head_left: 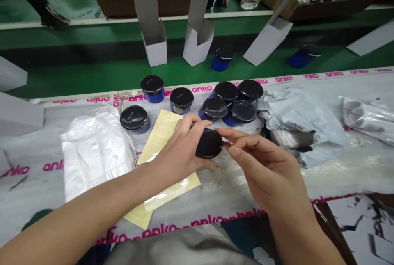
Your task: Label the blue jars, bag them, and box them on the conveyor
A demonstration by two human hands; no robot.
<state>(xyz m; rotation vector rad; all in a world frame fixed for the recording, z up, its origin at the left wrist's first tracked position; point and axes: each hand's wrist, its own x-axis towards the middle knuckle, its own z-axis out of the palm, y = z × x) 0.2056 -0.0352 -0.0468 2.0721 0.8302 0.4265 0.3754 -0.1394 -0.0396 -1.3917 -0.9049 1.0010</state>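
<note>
My left hand (177,146) is wrapped around a jar with a black lid (209,144), its lid tilted toward me. At the jar's right side, the thumb and forefinger of my right hand (269,170) are pinched together. Whatever they hold, if anything, is too small to make out. Beneath my left wrist lie yellow sheets of labels (172,193). Several blue jars with black lids stand just beyond my hands, among them a jar (181,100) with a lighter band and a jar (134,118) at the left.
To the left lies a stack of clear plastic bags (95,150); a torn grey plastic bag (310,121) lies right. On the green conveyor (107,72) stand open white boxes (156,51) and a blue jar (221,59). Cardboard trays (120,6) holding lids sit behind.
</note>
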